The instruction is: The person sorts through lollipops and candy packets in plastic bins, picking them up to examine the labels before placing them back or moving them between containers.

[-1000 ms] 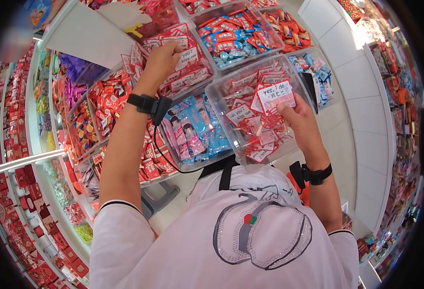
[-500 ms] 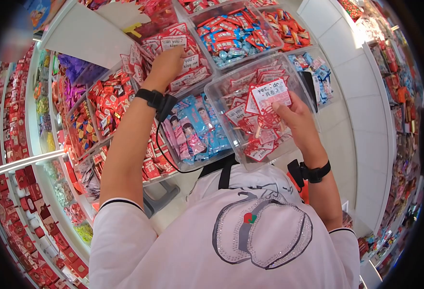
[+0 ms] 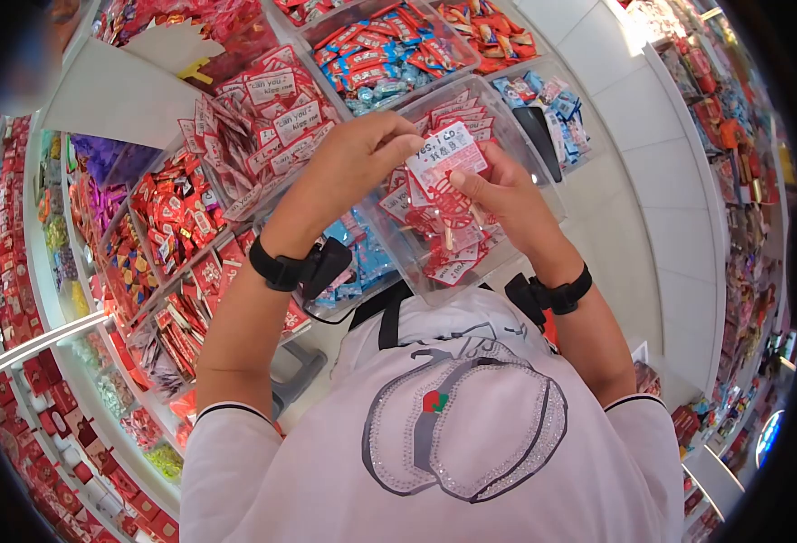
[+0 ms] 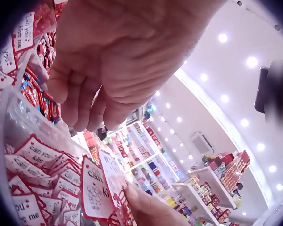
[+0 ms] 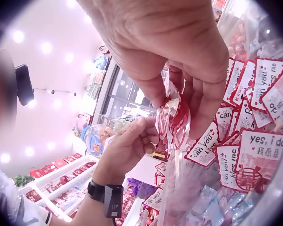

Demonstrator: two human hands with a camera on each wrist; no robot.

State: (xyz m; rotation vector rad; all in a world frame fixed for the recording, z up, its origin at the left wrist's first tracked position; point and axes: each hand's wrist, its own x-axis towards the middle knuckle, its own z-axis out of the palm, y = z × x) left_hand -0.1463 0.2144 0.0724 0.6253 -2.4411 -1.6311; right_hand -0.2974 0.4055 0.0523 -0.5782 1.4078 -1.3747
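My right hand (image 3: 516,204) pinches a lollipop packet with a white card (image 3: 448,154) reading "yes, i do", between thumb and fingers. A stick and red shiny wrapping (image 5: 177,122) show below the fingers in the right wrist view. The packet is above a clear plastic bin (image 3: 407,270) of similar red-edged "can you kiss me" cards (image 5: 205,143). My left hand (image 3: 344,167) is at the card's upper left corner in the head view, its fingers loosely bent. In the left wrist view nothing shows in those fingers (image 4: 85,108), above the card.
More "can you kiss me" packets (image 3: 272,122) fill a bin at left. Blue pouches (image 3: 353,262) lie beside my left wrist. Red and blue sweets (image 3: 362,63) fill a bin behind. A black flat object (image 3: 539,140) is at the right. A grey stool (image 3: 300,376) stands below.
My left hand has left the left bin of packets and moved right to the card. My right hand has carried its packet left and slightly up. The head view has shifted.
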